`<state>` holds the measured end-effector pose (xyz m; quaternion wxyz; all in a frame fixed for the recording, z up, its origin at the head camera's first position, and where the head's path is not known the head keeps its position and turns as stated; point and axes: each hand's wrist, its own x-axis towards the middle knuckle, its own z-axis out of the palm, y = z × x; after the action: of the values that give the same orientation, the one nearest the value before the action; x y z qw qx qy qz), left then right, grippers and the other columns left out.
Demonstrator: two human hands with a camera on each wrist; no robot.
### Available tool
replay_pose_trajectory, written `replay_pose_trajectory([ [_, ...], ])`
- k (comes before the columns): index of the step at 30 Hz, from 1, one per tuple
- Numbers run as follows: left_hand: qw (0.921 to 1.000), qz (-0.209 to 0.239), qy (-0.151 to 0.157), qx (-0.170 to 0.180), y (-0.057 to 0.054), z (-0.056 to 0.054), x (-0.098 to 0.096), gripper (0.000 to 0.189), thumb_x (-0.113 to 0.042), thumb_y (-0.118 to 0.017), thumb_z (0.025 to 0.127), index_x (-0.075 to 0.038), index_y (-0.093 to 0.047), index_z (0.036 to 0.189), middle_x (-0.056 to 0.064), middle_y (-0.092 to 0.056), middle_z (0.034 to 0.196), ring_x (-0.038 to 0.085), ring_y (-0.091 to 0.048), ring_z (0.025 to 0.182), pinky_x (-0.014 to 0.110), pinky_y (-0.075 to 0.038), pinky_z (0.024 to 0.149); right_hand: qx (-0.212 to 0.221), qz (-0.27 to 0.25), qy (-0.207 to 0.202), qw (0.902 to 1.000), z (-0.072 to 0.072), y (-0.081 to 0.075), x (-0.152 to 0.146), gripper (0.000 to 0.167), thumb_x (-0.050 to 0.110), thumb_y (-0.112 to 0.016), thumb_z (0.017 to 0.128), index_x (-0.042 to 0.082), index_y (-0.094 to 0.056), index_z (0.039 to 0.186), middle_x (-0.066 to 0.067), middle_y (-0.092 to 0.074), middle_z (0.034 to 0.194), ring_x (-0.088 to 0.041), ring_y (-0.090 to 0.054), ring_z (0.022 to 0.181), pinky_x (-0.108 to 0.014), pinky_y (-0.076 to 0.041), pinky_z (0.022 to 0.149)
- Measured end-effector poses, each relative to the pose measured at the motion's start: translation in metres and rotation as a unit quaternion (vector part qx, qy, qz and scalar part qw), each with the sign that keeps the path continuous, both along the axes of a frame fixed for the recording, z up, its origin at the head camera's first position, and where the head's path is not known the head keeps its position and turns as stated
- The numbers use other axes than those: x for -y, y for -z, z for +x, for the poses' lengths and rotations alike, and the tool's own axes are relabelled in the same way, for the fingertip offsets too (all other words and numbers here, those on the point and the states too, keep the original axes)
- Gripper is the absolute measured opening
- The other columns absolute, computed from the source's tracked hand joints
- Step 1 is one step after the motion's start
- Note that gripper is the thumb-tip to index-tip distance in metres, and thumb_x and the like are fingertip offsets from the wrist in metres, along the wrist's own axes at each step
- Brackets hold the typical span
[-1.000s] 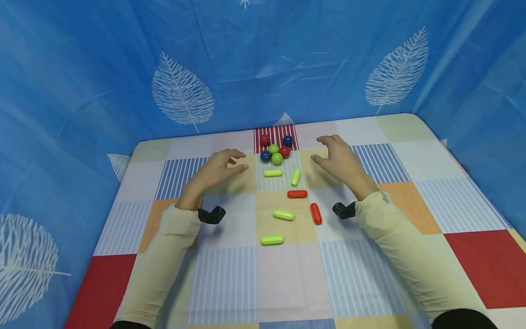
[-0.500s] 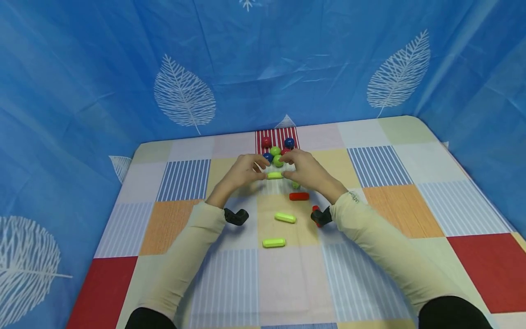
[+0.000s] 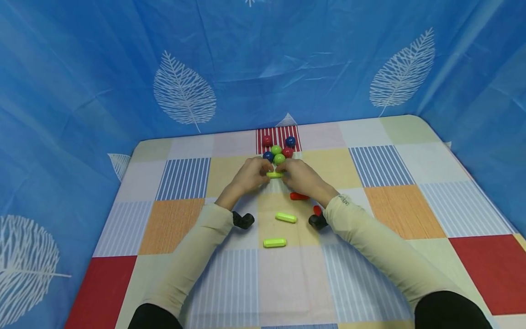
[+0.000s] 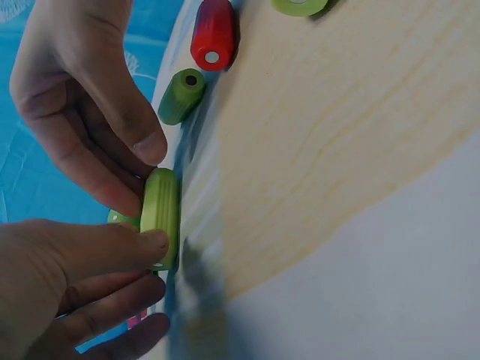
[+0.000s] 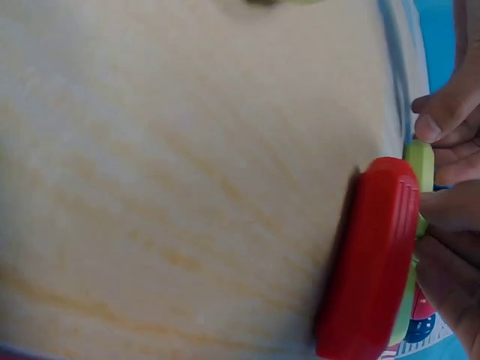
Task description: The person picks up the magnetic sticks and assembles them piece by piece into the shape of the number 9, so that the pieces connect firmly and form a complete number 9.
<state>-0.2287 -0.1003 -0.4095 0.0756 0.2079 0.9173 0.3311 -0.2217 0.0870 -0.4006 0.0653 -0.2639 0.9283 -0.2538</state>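
Note:
A lime-green ribbed plastic stick (image 3: 275, 175) lies crosswise between the two hands, just nearer than a cluster of balls. My left hand (image 3: 250, 173) pinches its left end, the thumb (image 4: 154, 241) on the near side and fingers behind. At the right end, my right hand (image 3: 302, 177) holds it with thumb and fingertips, seen closely in the left wrist view. Another green stick (image 4: 182, 96) stands beside the right hand and is hidden in the head view. A red stick (image 5: 371, 262) lies under the right wrist, partly covered from above.
Red, blue and green balls (image 3: 279, 159) sit together at the table's far edge. Two more green sticks (image 3: 286, 217) lie nearer, and a second red stick (image 3: 317, 210) shows beside the right wrist camera. A blue curtain (image 3: 263, 64) closes off the back and sides.
Both hands have come inward from either side, first apart and open, to the two ends of the far green stick, where their fingers have closed. The balls appear unmoved.

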Motion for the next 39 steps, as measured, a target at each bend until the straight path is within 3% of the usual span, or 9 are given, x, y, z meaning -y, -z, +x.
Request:
replay_pose_trajectory([
  [6, 0.9999, 0.015, 0.0, 0.001, 0.002, 0.002, -0.002, 0.019, 0.007, -0.069, 0.084, 0.002, -0.071, 0.103, 0.012, -0.068, 0.102, 0.023, -0.063, 0.092, 0.032, -0.052, 0.082, -0.007, 0.005, 0.005, 1.0, 0.001, 0.002, 0.002, 0.027, -0.003, -0.068, 0.086, 0.001, -0.072, 0.112, -0.012, -0.068, 0.109, -0.028, -0.062, 0.102, -0.043, -0.05, 0.092],
  [14, 0.9999, 0.008, 0.007, 0.003, 0.006, 0.008, -0.001, 0.017, 0.005, -0.07, 0.086, 0.0, -0.072, 0.103, 0.011, -0.069, 0.1, 0.022, -0.063, 0.092, 0.032, -0.052, 0.082, 0.023, -0.012, 0.002, 0.9997, 0.004, 0.003, 0.003, 0.027, -0.005, -0.067, 0.086, 0.001, -0.071, 0.112, -0.011, -0.07, 0.107, -0.025, -0.064, 0.098, -0.04, -0.051, 0.09],
  [27, 0.9992, 0.021, 0.024, -0.026, -0.008, 0.026, 0.012, 0.015, 0.006, -0.071, 0.084, 0.001, -0.074, 0.097, 0.011, -0.069, 0.095, 0.021, -0.063, 0.086, 0.031, -0.052, 0.077, 0.023, -0.031, -0.027, 0.9989, 0.017, -0.008, 0.007, 0.022, -0.004, -0.069, 0.087, 0.003, -0.073, 0.108, -0.009, -0.071, 0.105, -0.023, -0.064, 0.098, -0.039, -0.052, 0.089],
  [39, 0.9992, -0.009, 0.035, -0.015, -0.001, 0.032, 0.013, 0.012, 0.006, -0.076, 0.079, 0.001, -0.075, 0.09, 0.01, -0.069, 0.085, 0.017, -0.061, 0.076, 0.028, -0.049, 0.07, 0.031, -0.02, -0.047, 0.9982, 0.023, 0.004, 0.013, 0.026, -0.008, -0.065, 0.084, 0.002, -0.072, 0.107, -0.007, -0.071, 0.099, -0.021, -0.062, 0.095, -0.038, -0.051, 0.088],
])
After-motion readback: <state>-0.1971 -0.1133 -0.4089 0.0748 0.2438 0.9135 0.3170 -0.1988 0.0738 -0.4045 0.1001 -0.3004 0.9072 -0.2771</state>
